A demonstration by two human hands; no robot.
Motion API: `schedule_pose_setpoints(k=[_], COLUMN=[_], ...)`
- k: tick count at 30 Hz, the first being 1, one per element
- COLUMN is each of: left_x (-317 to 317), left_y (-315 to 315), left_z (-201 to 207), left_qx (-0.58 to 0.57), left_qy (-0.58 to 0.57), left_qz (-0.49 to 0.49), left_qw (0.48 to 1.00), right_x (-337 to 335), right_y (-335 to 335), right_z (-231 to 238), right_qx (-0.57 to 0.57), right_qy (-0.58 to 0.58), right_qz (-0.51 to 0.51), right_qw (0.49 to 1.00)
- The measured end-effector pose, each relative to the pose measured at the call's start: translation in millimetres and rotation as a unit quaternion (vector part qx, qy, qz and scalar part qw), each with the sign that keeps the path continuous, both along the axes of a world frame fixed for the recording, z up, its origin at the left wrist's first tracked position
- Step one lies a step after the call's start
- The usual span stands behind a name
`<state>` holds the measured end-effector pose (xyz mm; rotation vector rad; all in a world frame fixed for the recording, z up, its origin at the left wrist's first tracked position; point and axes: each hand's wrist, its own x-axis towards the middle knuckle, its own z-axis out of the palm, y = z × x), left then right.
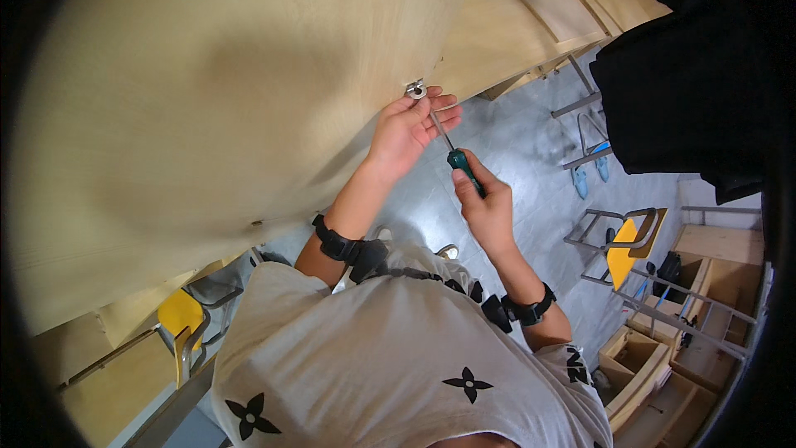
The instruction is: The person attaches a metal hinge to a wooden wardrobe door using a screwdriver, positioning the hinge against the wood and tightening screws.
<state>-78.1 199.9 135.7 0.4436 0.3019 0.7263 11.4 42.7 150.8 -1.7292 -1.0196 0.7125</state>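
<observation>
The right hand grips a green-handled screwdriver, its tip indistinct beside the left hand, whose hold on a metal hinge cannot be told.

Grey, light-reflecting floor extends left of the right-hand yellow chair; wooden compartments, apparently open-fronted, stand to its right.

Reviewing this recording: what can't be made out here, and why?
In the head view:
- Metal fitting: any screws on it are too small.
- Green-handled screwdriver: tip too small beside the left hand; handle end covered by the right hand.
- Black cloth: right side lost in the dark fisheye rim.
</observation>
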Motion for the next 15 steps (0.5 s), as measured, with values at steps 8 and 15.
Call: schedule_pose_setpoints(k=[8,15], left_x=[-2.2,-3.3], left_y=[0.3,9.0], left_z=[-6.2,-2.7], left_qx=[0.004,-0.051], left_qy=[-0.055,-0.136], left_qz=[-0.006,-0.042], left_qw=[0.998,0.988], right_x=[17.9,16.0], right_y=[1.9,-14.9], right_z=[28.9,25.2], right_qx=[-0.044,-0.054], right_qy=[0.723,0.579], right_qz=[0.026,0.009], right_qw=[0.689,0.813])
